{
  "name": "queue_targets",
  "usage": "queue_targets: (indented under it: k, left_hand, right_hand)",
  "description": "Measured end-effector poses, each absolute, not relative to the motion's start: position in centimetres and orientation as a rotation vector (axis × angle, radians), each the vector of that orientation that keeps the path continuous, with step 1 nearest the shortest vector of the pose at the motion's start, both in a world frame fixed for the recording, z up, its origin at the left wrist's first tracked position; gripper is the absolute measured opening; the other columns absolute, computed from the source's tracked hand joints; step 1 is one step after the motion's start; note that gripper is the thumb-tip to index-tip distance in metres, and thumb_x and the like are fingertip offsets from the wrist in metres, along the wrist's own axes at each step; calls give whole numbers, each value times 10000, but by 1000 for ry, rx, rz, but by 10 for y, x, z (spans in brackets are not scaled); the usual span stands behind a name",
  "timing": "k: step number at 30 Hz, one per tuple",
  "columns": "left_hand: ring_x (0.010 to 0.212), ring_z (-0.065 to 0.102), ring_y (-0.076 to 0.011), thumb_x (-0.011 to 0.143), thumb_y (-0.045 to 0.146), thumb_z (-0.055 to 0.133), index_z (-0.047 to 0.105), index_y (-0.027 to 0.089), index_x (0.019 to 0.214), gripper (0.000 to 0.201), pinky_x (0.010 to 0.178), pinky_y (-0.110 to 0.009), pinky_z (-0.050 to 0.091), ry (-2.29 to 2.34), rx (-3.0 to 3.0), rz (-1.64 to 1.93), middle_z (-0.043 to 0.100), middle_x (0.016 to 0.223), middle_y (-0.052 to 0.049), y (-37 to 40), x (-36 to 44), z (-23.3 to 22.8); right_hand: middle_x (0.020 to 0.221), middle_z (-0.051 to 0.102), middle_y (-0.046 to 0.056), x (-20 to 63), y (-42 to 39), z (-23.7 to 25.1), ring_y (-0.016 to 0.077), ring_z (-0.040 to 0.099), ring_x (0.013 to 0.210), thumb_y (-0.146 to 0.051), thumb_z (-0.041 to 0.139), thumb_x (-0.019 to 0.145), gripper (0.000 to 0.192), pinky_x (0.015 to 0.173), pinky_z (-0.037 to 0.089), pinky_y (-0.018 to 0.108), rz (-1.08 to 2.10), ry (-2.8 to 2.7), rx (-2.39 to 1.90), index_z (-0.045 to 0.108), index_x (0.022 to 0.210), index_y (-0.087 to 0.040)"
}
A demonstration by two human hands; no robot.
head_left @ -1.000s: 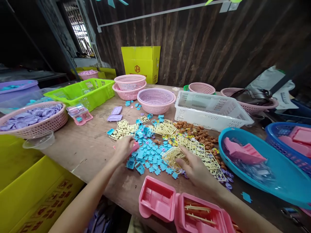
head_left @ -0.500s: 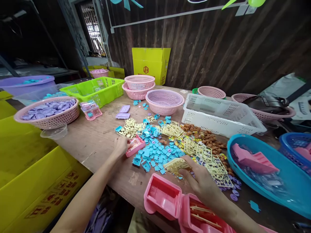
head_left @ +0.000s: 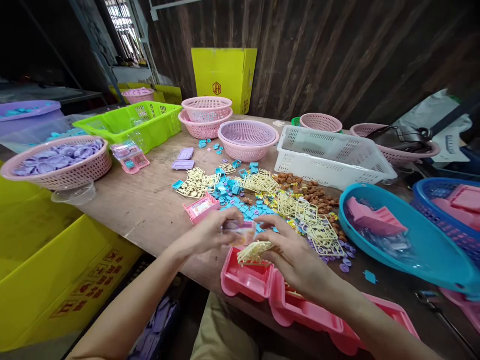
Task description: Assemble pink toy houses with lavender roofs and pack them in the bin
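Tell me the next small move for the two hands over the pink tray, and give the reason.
Probably lower the cream frame, held by the right hand, into the open pink tray: it already hangs just above it, while the left hand holds a small pink piece alongside.

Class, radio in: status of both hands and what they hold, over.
Left hand pinching small pink piece. Right hand gripping cream parts frame. Both above open pink case. Blue tiles scattered just beyond.
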State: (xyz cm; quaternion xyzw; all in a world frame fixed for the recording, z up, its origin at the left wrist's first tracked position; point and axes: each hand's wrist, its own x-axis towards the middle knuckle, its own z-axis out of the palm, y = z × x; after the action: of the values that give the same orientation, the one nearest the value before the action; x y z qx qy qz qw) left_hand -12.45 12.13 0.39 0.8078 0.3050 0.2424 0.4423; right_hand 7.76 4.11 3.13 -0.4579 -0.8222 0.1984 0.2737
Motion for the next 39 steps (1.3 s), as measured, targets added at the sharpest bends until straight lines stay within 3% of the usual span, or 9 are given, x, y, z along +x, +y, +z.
queue_targets:
  k: [3, 7, 13, 19, 24, 27, 30, 34, 39]
  left_hand:
    - [763, 513, -138, 821, 267, 501, 472, 190, 964, 166, 681, -256, 417, 593, 1983, 509, 546, 888, -29, 102, -115, 14]
    - [830, 561, -162, 869, 386, 454, 374, 208, 1106, 307, 716, -272, 447, 557, 1580, 603, 573, 916, -44, 86, -112, 8]
    - [1151, 481, -251, 844, 599, 386, 289, 194, 1290, 610, 957, -369, 392, 856, 1484, 897, 485, 1246, -132, 56, -114, -46]
    - [1276, 364, -278, 799, 380, 567, 229, 195, 1358, 680, 1062, -446, 287, 1001, 1836, 787, 369, 1373, -152, 45, -110, -78]
    - [1238, 413, -264, 785, 311, 557, 278, 199, 1311, 606, 1036, -434, 333, 1027, 1863, 818, 420, 1324, -140, 47, -109, -84]
    - [1211, 438, -265, 799, 313, 529, 302, 197, 1277, 542, 1019, -445, 350, 1045, 1875, 841, 451, 1280, -142, 47, -110, -88]
    - [1165, 482, -261, 809, 340, 515, 320, 213, 1245, 494, 993, -445, 379, 1047, 1898, 867, 480, 1229, -132, 48, -111, -92]
    - [1163, 487, -262, 812, 369, 521, 350, 236, 1233, 474, 973, -428, 405, 1036, 1936, 903, 486, 1242, -121, 48, -111, -93]
    - [1145, 503, -272, 830, 398, 486, 421, 234, 1198, 408, 965, -439, 408, 1071, 1945, 877, 522, 1224, -118, 47, -109, -88]
  right_hand:
    - [1317, 459, 113, 73, 40, 34, 223, 383, 1256, -121, 441, 851, 162, 995, 377, 412, 666, -2283, -1229, 591, 879, -175]
    - [913, 630, 62, 71, 37, 29, 170, 576, 874, -96, 436, 840, 132, 777, 455, 306, 779, -2182, -1301, 536, 804, -174]
    - [697, 595, 8, 65, 36, 5, 140, 519, 618, -99, 470, 823, 95, 571, 379, 247, 777, -2093, -1591, 509, 774, -170]
    - [1017, 621, 120, 44, 32, -18, 253, 551, 950, 0, 461, 781, 365, 776, 458, 355, 346, -2353, -1690, 529, 1120, -121]
    - [965, 598, 120, 35, 25, -26, 246, 528, 889, -16, 459, 825, 245, 762, 486, 369, 18, -2487, -1497, 567, 1026, -104]
    - [959, 594, 107, 38, 25, -31, 229, 524, 891, -59, 452, 861, 197, 759, 496, 354, 42, -2508, -1467, 574, 1004, -119]
    - [1096, 584, 141, 43, 24, -38, 254, 512, 1021, -104, 456, 878, 284, 837, 485, 404, 96, -2481, -1575, 535, 1151, -111]
    - [1457, 302, 151, 51, 18, -41, 331, 285, 1313, -200, 430, 902, 528, 1005, 344, 552, 226, -2502, -1634, 288, 1404, -120]
    - [1494, 195, 98, 54, 17, -30, 314, 178, 1369, -342, 394, 928, 556, 1052, 257, 585, 494, -2557, -1629, 253, 1425, -139]
